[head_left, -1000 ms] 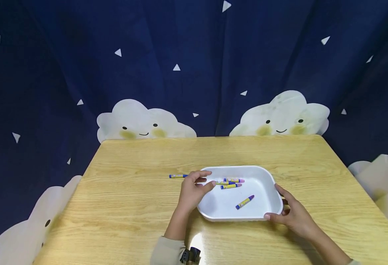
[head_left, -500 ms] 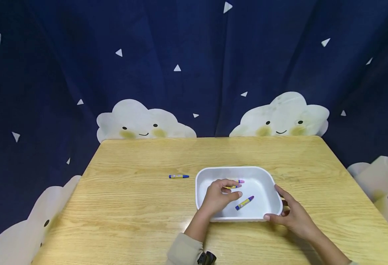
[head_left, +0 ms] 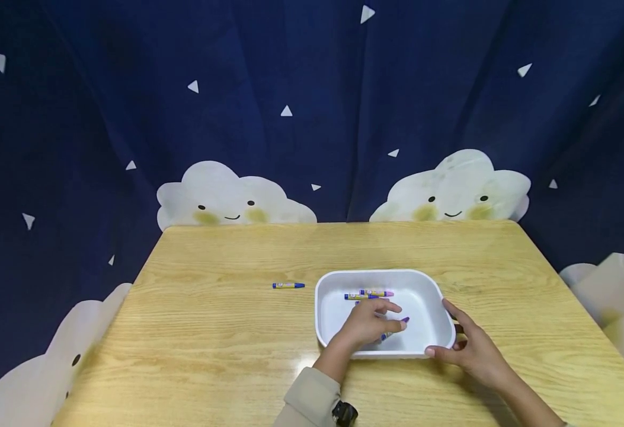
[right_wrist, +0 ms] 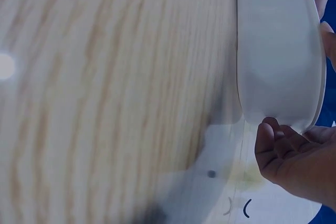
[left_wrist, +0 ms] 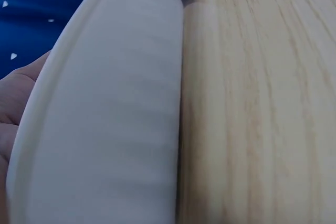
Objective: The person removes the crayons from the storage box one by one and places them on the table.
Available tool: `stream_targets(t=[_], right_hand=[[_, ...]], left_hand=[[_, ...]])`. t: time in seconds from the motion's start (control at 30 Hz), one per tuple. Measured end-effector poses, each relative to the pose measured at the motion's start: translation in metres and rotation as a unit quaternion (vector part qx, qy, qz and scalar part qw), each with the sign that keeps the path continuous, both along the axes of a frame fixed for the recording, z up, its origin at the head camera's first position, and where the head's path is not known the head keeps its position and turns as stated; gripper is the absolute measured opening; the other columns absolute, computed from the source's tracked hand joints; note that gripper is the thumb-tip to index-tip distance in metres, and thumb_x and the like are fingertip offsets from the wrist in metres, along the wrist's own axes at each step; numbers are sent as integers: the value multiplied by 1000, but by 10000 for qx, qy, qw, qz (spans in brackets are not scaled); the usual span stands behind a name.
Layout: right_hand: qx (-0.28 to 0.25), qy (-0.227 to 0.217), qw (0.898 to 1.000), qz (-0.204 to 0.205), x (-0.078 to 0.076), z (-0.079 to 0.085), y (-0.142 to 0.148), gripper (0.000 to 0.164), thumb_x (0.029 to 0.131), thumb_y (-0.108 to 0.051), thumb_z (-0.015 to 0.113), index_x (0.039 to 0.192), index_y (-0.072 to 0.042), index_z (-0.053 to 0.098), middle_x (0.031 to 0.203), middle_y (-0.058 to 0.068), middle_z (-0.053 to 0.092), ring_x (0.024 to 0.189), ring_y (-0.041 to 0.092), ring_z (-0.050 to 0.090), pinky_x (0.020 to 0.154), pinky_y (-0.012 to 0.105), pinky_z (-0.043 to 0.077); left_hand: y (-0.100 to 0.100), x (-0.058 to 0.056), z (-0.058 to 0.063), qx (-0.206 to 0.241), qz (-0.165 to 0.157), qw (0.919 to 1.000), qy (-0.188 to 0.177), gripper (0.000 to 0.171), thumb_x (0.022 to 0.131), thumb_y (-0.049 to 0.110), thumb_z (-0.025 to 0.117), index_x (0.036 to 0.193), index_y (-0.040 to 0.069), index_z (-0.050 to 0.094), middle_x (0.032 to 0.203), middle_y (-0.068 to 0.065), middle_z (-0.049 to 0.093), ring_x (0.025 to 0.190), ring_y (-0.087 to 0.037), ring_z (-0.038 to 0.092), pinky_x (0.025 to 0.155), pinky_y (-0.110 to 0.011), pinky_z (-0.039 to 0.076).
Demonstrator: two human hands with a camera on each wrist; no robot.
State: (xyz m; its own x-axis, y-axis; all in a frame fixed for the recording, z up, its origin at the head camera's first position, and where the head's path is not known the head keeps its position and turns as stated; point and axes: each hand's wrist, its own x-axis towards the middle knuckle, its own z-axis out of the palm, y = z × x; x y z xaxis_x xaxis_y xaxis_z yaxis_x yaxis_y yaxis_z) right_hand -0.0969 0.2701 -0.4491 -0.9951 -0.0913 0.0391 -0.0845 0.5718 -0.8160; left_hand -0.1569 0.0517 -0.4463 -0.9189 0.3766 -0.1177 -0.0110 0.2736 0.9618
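Observation:
A white plastic tray [head_left: 344, 274] sits on the table, seen from its outer side in both wrist views. Inside it lie several yellow-wrapped crayons: a blue crayon [head_left: 354, 297] beside a pink-tipped crayon [head_left: 387, 293], and a purple crayon [head_left: 405, 321] nearer the front. My left hand [head_left: 367, 325] hovers inside the tray over the purple crayon, thumb and index finger apart, partly hiding that crayon and another behind it. My right hand [head_left: 474, 353] grips the tray's right end, thumb on the front corner; its fingers [right_wrist: 268, 135] curl against the tray's side in the right wrist view.
One blue crayon [head_left: 288, 286] lies on the wooden table [head_left: 226, 332], left of the tray. Behind the table hangs a dark blue curtain [head_left: 301, 59] with white triangles and cloud shapes. A dark strap [head_left: 345, 413] circles the left wrist.
My left hand has moved right from the tray's left rim, passing over the crayons, and is now over the purple one. My right hand and the tray have stayed put.

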Motion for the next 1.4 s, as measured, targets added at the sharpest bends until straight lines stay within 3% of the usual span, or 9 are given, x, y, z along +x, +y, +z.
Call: stream_targets(t=[0.1,0.23,0.4,0.47,0.63,0.8,1.07,1.3,1.4], right_hand=[[-40,13,10000,-15,0,1,0,99,68,-21,84,144,1,24,123,26,46,88,27,54,61,26,49],[-53,-10,10000,-24,0,3,0,99,69,-21,84,144,1,24,125,26,45,88,26,54,61,26,49],[4,-81,9999,-72,0,4,1,99,69,-21,83,145,1,23,122,27,47,84,24,54,60,25,48],[35,-121,9999,-114,1,4,3,100,69,-21,83,145,1,22,120,28,47,81,22,55,59,25,48],[22,-181,9997,-148,2,3,5,101,70,-20,83,145,1,20,123,29,45,83,22,55,60,25,48],[-79,-175,9997,-138,2,1,3,100,70,-17,83,145,2,20,124,30,45,86,23,54,61,24,49],[-37,-322,9993,-200,1,-1,1,101,69,-18,83,146,1,20,115,28,51,84,22,55,61,24,48],[-131,-275,9994,-143,1,0,-1,101,69,-17,83,146,0,20,116,28,50,85,23,54,61,24,48],[-186,-253,9994,-144,1,0,-2,100,69,-16,83,146,-1,21,114,28,52,84,22,55,61,24,48]], left_hand=[[4,-2,-1,-146,-34,9998,146,31,70,16,80,99,8,71,100,-7,62,89,-17,56,63,-27,48],[8,-7,-1,-469,63,9978,473,30,68,12,81,96,8,72,95,-4,63,89,-17,56,72,-23,43],[15,-13,-7,-895,146,9941,590,31,63,9,84,92,7,74,82,-2,61,73,-9,50,68,-20,41],[19,-15,-10,-1138,168,9912,660,31,61,9,86,90,9,75,85,-1,65,73,-6,52,69,-18,41],[26,-17,-12,-1846,190,9762,1118,27,56,11,89,80,13,76,94,3,69,92,-7,58,85,-18,38],[26,-15,-12,-2411,203,9607,1362,18,57,13,88,69,17,76,74,10,64,88,-9,55,92,-23,35],[22,-13,-10,-2318,311,9635,1303,13,60,12,85,63,15,74,69,8,61,73,-6,54,74,-17,41],[19,-10,-9,-2861,164,9469,1456,15,58,15,87,67,18,74,82,3,56,87,-11,51,86,-20,39],[17,-11,-8,-2744,221,9487,1556,12,61,16,85,67,19,75,83,5,61,92,-12,54,87,-23,40]])
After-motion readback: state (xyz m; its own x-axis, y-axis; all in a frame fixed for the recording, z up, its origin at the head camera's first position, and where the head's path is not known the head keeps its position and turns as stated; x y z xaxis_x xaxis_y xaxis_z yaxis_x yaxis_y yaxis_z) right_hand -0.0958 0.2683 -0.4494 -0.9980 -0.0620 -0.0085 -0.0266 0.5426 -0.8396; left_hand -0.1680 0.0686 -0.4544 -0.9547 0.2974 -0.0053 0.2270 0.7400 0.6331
